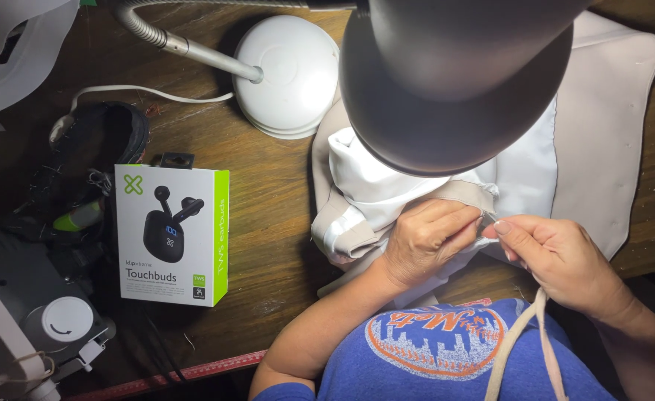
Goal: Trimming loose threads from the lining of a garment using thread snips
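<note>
Holding the beige-and-white garment [424, 186] at its folded edge, you are at a hand-sewing step under the lamp shade [453, 82]. Your left hand [427, 238] is closed on the cloth, pinning the fold against the worktop [268, 215]. Your right hand [557, 256] has thumb and forefinger pinched together just beside the left; whether they grip a needle or thread cannot be told, as it is too fine to see.

The next move likely calls for a steady left-hand grip and a short, controlled pull with the right, keeping the fold flat.

The garment lies at the near right of the worktop, partly beneath the shade. It is soft and creased, beige outside with a white lining, and its edge is turned over. A boxed earbud pack [171, 234] stands well apart to the left.
</note>
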